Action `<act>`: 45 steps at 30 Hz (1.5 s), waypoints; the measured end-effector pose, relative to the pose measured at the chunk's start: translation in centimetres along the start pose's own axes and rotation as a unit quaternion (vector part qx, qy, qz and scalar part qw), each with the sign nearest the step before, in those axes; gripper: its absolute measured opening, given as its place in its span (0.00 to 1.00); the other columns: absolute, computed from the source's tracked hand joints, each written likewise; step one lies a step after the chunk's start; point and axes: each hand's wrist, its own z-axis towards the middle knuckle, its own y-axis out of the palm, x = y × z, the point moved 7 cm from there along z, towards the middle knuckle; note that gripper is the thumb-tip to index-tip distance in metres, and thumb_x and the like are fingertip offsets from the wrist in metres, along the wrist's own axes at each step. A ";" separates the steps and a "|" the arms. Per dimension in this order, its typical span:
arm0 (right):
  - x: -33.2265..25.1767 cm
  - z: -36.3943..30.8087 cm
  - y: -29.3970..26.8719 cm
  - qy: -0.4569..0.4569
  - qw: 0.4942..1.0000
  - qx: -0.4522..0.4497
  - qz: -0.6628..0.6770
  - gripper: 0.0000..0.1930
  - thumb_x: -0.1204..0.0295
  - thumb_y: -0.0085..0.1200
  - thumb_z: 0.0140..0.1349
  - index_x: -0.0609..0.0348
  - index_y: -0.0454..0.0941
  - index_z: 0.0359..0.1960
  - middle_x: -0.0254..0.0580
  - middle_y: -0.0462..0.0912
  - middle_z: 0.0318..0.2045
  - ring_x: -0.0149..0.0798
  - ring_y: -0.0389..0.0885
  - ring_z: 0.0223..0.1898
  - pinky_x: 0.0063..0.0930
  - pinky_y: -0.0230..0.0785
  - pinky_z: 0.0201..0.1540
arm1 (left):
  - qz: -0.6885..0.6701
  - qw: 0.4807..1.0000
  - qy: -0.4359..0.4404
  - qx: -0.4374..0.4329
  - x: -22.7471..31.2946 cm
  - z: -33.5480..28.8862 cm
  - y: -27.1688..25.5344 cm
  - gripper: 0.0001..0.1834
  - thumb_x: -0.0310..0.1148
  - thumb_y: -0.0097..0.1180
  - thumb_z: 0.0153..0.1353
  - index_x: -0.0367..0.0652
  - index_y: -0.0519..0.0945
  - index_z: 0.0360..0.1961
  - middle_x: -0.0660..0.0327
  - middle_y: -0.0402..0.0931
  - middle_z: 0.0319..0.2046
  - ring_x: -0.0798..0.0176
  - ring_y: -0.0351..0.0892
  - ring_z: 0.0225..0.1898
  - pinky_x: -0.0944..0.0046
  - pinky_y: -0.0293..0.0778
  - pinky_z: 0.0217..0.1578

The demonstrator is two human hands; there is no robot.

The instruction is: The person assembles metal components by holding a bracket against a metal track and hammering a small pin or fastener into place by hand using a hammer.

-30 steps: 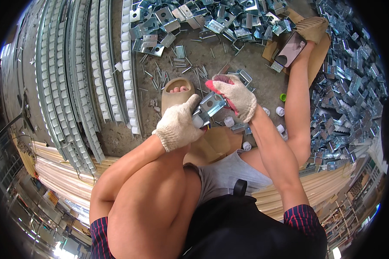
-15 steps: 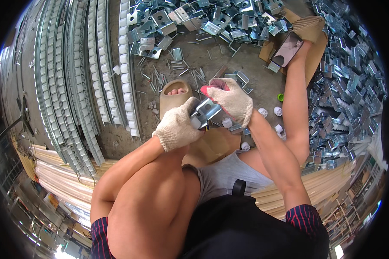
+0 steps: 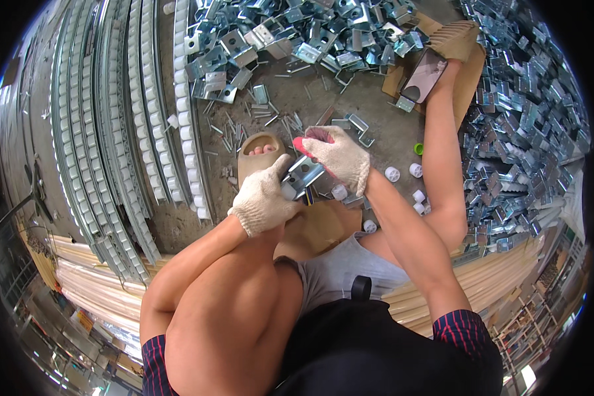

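My left hand (image 3: 265,198), in a cream knitted work glove, is closed around a shiny U-shaped metal bracket (image 3: 305,173) with holes in it. A white plastic roller (image 3: 288,192) shows at the bracket's near end, partly covered by the glove. My right hand (image 3: 336,157), in a cream glove with a red palm side, is just beyond the bracket's right end. Its thumb and fingers are curled together in a pinch; what they hold, if anything, is too small or hidden to name. Both hands are above the floor, between my legs.
Loose metal brackets (image 3: 244,49) are heaped ahead, with another large pile (image 3: 515,138) at right. Short metal pins (image 3: 234,132) lie near my left sandal (image 3: 252,162). White rollers (image 3: 392,174), a green ring (image 3: 418,149) and a phone (image 3: 424,76) are at right; roller tracks (image 3: 186,125) stand left.
The view has shifted slightly, so the scene sits a little further left and up. My left hand still grips the bracket, and my right hand stays pinched near its far end.
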 end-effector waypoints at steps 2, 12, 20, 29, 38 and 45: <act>0.8 0.0 -0.7 -0.019 0.996 0.044 0.069 0.16 0.59 0.61 0.76 0.59 0.83 0.35 0.25 0.77 0.24 0.20 0.69 0.26 0.24 0.65 0.30 | -0.001 1.000 -0.021 -0.007 -0.2 0.4 -0.1 0.36 0.41 0.73 0.47 0.48 0.77 0.60 0.41 0.85 0.47 0.33 0.83 0.54 0.44 0.78 0.58; 7.6 -9.2 -7.5 0.024 0.773 0.309 -0.554 0.21 0.56 0.67 0.65 0.53 0.79 0.52 0.51 0.82 0.49 0.56 0.82 0.51 0.52 0.74 0.56 | 0.038 0.998 -0.041 0.014 -3.4 3.5 -0.4 0.40 0.48 0.75 0.48 0.48 0.78 0.63 0.44 0.84 0.50 0.36 0.85 0.54 0.44 0.79 0.57; 8.7 -8.0 -7.6 0.057 0.725 0.320 -0.607 0.23 0.55 0.67 0.64 0.51 0.77 0.56 0.48 0.80 0.52 0.50 0.80 0.55 0.50 0.72 0.58 | 0.043 0.998 -0.044 0.028 -3.8 3.9 0.0 0.40 0.49 0.73 0.49 0.46 0.79 0.63 0.43 0.85 0.49 0.37 0.85 0.54 0.43 0.78 0.57; 8.2 -10.2 -9.8 0.066 0.966 0.200 -0.153 0.14 0.66 0.53 0.78 0.56 0.75 0.60 0.37 0.79 0.29 0.33 0.78 0.25 0.28 0.71 0.28 | 0.054 0.997 -0.010 0.057 -3.9 3.3 0.0 0.37 0.48 0.72 0.51 0.47 0.78 0.61 0.38 0.84 0.48 0.33 0.85 0.51 0.40 0.79 0.54; 7.1 -12.3 -8.9 0.042 0.963 0.260 0.064 0.18 0.70 0.47 0.83 0.52 0.75 0.69 0.29 0.75 0.26 0.20 0.65 0.20 0.18 0.61 0.21 | 0.046 0.998 -0.004 0.046 -4.3 4.1 -0.1 0.37 0.45 0.73 0.48 0.41 0.79 0.60 0.40 0.86 0.44 0.34 0.85 0.51 0.43 0.79 0.54; 5.3 -11.6 -8.8 -0.002 0.976 0.194 -0.103 0.21 0.77 0.48 0.78 0.56 0.77 0.70 0.32 0.81 0.34 0.27 0.74 0.33 0.23 0.71 0.39 | 0.033 0.998 0.029 0.047 -4.6 4.5 0.1 0.35 0.45 0.71 0.49 0.41 0.78 0.57 0.39 0.86 0.44 0.35 0.85 0.52 0.42 0.78 0.55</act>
